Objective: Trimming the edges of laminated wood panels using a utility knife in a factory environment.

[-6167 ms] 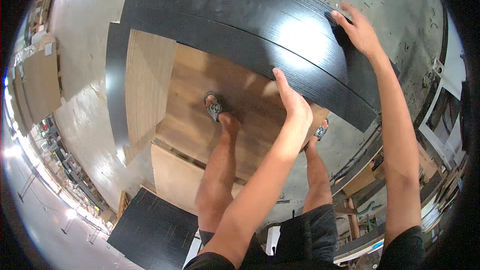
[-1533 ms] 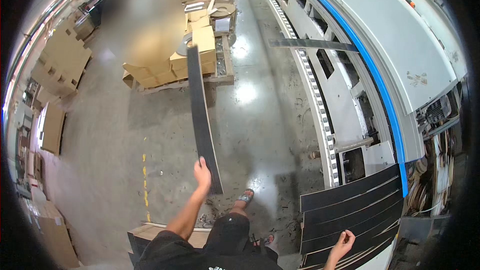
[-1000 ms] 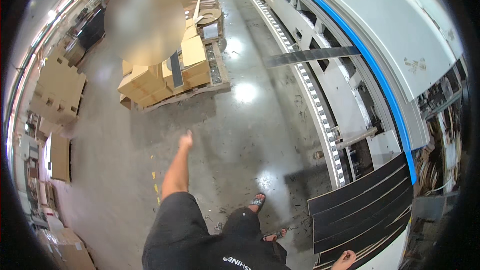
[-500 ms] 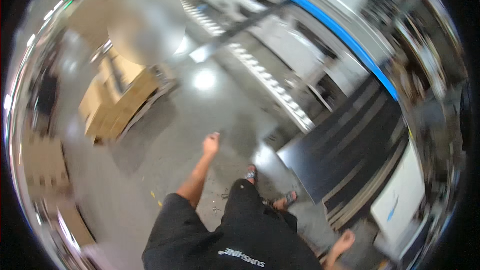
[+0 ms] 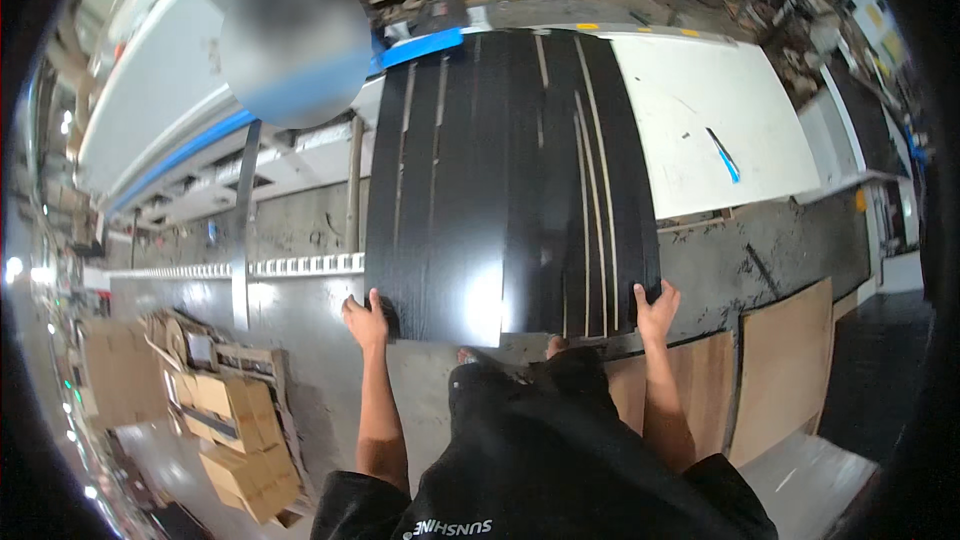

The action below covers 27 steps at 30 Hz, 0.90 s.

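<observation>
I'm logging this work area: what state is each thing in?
Long black strips: side by side, pale lines between some.
Slim blue-and-black tool: lying on the flat white board.
Left hand: at strips' near left corner, grip unclear.
Right hand: at near right corner, grip unclear.
Narrow dark strip: crossing the pale rail.
Brown cardboard boxes: piled.

Long black strips [image 5: 470,190], pale-edged, lying flat, closely side by side

Left grip [image 5: 366,320] and right grip [image 5: 656,314] at opposite near corners of side-by-side black strips [image 5: 495,160], exact hold underneath unclear.
</observation>
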Each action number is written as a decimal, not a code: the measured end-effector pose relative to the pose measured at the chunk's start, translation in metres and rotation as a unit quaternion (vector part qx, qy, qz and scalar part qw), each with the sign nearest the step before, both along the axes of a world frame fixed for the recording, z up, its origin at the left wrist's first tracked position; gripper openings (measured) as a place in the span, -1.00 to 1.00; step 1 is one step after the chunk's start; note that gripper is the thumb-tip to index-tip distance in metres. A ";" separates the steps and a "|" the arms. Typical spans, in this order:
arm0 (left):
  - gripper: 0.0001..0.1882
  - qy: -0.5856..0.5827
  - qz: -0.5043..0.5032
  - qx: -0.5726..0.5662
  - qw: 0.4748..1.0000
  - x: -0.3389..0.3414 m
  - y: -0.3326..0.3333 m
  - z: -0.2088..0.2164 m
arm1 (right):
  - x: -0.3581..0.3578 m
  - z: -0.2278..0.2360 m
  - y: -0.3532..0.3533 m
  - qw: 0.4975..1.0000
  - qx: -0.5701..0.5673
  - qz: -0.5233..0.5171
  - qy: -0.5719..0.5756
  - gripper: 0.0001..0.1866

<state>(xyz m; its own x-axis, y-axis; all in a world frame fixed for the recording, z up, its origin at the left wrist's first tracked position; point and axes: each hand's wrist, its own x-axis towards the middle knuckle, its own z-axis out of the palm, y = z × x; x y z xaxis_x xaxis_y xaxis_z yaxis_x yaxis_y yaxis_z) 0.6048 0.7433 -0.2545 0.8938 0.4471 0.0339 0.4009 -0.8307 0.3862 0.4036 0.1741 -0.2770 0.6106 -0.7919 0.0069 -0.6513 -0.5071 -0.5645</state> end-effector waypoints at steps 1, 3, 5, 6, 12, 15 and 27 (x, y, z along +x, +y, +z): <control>-0.16 -0.002 -0.018 0.006 1.000 0.007 -0.029 0.008 | 0.001 -0.011 -0.019 1.000 0.006 -0.018 -0.002 -0.12; -0.15 -0.038 -0.088 -0.044 0.994 0.001 -0.057 0.023 | 0.016 -0.021 -0.037 0.999 0.043 -0.022 0.011 0.00; -0.16 -0.051 -0.185 -0.022 0.981 -0.012 -0.107 0.016 | 0.019 -0.043 -0.056 0.993 0.110 -0.048 0.012 0.14; -0.13 -0.021 -0.236 -0.014 0.971 -0.015 -0.146 0.010 | 0.009 -0.073 -0.075 0.983 0.174 -0.065 0.004 0.20; 0.13 0.038 -0.332 0.037 0.942 -0.064 -0.254 0.012 | 0.049 -0.042 -0.073 0.949 0.302 0.018 0.085 0.32; 0.11 0.002 -0.380 0.023 0.925 -0.071 -0.295 0.011 | 0.054 -0.045 -0.080 0.965 0.245 0.019 0.095 0.30; -0.02 0.002 -0.383 0.019 0.924 -0.052 -0.396 -0.008 | 0.035 -0.074 -0.129 0.899 0.436 0.039 0.016 -0.03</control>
<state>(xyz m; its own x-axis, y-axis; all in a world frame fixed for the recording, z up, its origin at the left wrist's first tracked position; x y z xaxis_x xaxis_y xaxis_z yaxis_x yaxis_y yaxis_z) 0.5532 0.3475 -0.2622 0.9477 -0.3176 0.0320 -0.3082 -0.8842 0.3510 0.4388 0.0448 -0.3508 0.6536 -0.4432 -0.6135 -0.6554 0.0740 -0.7517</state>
